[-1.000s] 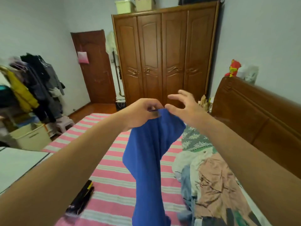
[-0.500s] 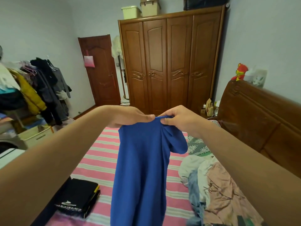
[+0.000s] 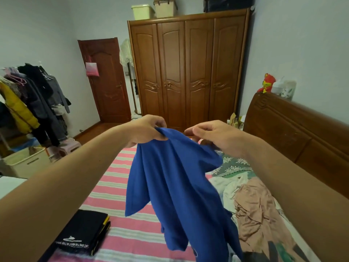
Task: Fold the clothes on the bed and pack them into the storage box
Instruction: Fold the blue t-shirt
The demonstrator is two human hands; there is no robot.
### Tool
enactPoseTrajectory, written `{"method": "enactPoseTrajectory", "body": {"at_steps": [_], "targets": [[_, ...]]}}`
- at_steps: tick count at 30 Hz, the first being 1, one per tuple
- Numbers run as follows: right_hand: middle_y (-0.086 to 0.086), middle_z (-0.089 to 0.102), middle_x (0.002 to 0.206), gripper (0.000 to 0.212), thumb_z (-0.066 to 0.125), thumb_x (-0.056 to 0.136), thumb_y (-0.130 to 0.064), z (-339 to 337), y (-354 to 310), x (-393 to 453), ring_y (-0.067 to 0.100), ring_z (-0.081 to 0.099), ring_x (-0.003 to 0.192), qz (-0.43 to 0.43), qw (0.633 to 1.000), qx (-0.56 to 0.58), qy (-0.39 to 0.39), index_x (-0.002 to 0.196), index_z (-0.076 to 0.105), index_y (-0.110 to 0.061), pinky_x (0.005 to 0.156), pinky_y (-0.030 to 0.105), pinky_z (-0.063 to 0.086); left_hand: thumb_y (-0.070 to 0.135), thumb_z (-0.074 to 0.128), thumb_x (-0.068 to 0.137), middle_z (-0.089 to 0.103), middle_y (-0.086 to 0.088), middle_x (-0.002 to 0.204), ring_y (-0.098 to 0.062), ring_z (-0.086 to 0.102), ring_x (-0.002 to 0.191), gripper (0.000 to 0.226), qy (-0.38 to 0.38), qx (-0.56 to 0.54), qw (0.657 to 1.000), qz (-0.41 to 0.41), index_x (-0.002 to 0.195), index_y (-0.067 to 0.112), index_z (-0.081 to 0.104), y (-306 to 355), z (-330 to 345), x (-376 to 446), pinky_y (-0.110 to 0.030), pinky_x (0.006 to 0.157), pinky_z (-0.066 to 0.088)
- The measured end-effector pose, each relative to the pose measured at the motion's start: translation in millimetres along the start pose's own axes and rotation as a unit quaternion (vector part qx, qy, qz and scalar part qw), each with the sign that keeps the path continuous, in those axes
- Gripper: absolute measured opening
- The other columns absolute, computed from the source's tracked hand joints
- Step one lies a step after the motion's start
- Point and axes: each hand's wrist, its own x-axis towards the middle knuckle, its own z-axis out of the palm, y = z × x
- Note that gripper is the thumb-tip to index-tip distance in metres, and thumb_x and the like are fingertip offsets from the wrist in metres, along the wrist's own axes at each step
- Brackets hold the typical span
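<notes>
I hold a blue shirt [image 3: 175, 186] up over the bed [image 3: 117, 178]. My left hand [image 3: 145, 131] pinches its top edge. My right hand [image 3: 211, 137] has curled fingers, and the fabric runs in under its palm, where it seems to be held. The shirt hangs down crumpled between my arms. A folded black garment [image 3: 83, 235] with white print lies on the striped sheet at the lower left. A heap of unfolded clothes [image 3: 251, 205] lies on the right side of the bed. A beige storage box [image 3: 26, 163] stands on the floor to the left.
A wooden wardrobe [image 3: 188, 72] with boxes on top stands beyond the bed's end. The wooden headboard [image 3: 294, 133] runs along the right. A loaded clothes rack [image 3: 32, 103] and a pink stool [image 3: 66, 148] are at the left, near a brown door [image 3: 105, 80].
My hands have moved apart along the shirt's top edge, and the shirt has spread wider. My view has tipped down and shows more of the bed.
</notes>
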Motion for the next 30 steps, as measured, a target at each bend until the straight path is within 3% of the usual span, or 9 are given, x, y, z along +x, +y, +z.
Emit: {"method": "enactPoseTrajectory", "body": {"at_steps": [2,4,8,11,14,16,20,25,30], "targets": [[-0.008,0.061,0.127,0.040,0.053,0.102,-0.036,8,12,9,0.016,0.065,0.106,0.021,0.997,-0.065,0.031,0.142,0.052,-0.033,0.088,0.029,0.055,0.004,0.070,0.092,0.067,-0.008,0.101,-0.023,0.064,0.093,0.013,0.003,-0.012,0.999,0.045,0.095,0.016,0.065,1,1,-3,-0.036,0.082,0.053],[-0.009,0.053,0.136,0.058,0.063,0.098,-0.028,30,28,19,0.016,0.056,0.115,0.035,0.994,-0.100,-0.005,0.150,0.038,-0.036,0.092,0.033,0.054,0.000,0.068,0.092,0.066,-0.004,0.097,-0.018,0.063,0.090,0.018,0.002,0.020,0.996,0.091,0.095,0.018,0.064,4,3,-5,-0.030,0.079,0.052],[0.003,0.073,0.098,0.022,0.059,0.092,-0.006,73,69,34,0.024,0.067,0.091,0.092,0.982,-0.155,-0.058,0.109,0.070,-0.015,0.081,0.036,0.059,-0.003,0.070,0.089,0.065,-0.003,0.092,-0.014,0.062,0.083,0.023,0.018,0.088,0.986,0.142,0.091,0.019,0.063,-4,1,-5,-0.022,0.072,0.048],[0.011,0.072,0.095,0.017,0.062,0.088,-0.010,68,81,37,0.031,0.067,0.092,0.140,0.949,-0.283,-0.015,0.099,0.074,-0.009,0.081,0.039,0.056,0.008,0.075,0.088,0.062,-0.002,0.084,-0.015,0.054,0.073,0.016,-0.008,0.183,0.975,0.127,0.087,0.020,0.064,-30,-7,-8,-0.022,0.065,0.045],[0.011,0.065,0.086,0.013,0.060,0.088,-0.009,42,83,42,0.031,0.063,0.085,0.144,0.918,-0.357,0.097,0.094,0.073,-0.009,0.070,0.032,0.048,0.021,0.079,0.088,0.066,0.003,0.086,-0.018,0.060,0.079,0.012,-0.052,0.207,0.976,0.047,0.090,0.027,0.069,-57,-15,-15,-0.028,0.069,0.049],[0.010,0.062,0.087,0.016,0.057,0.091,-0.005,30,82,49,0.029,0.058,0.083,0.153,0.915,-0.329,0.175,0.095,0.072,-0.012,0.068,0.031,0.044,0.032,0.079,0.087,0.072,0.006,0.091,-0.017,0.066,0.087,0.010,-0.097,0.156,0.983,0.005,0.094,0.027,0.073,-68,-21,-23,-0.030,0.078,0.052],[0.013,0.064,0.103,0.024,0.052,0.095,0.005,26,68,68,0.035,0.065,0.089,0.198,0.939,-0.117,0.255,0.100,0.072,-0.008,0.065,0.040,0.061,0.063,0.057,0.092,0.073,0.016,0.101,-0.006,0.065,0.101,0.032,-0.133,0.056,0.984,-0.108,0.097,0.035,0.072,-81,-23,-35,-0.033,0.101,0.048],[0.017,0.065,0.092,0.034,0.038,0.102,-0.001,40,13,74,0.032,0.066,0.074,0.174,0.935,0.156,0.266,0.103,0.071,-0.006,0.067,0.042,0.062,0.033,0.065,0.098,0.079,0.000,0.097,-0.022,0.076,0.091,0.019,-0.043,-0.053,0.982,-0.174,0.105,0.018,0.076,-108,-14,-32,-0.042,0.087,0.062],[0.013,0.064,0.090,0.031,0.038,0.103,-0.005,60,-10,78,0.029,0.067,0.075,0.126,0.960,0.095,0.231,0.108,0.069,-0.008,0.068,0.040,0.063,0.006,0.067,0.093,0.070,-0.015,0.105,-0.029,0.069,0.094,0.004,0.054,-0.137,0.979,-0.139,0.093,0.008,0.063,-140,11,-32,-0.046,0.082,0.060]]}}
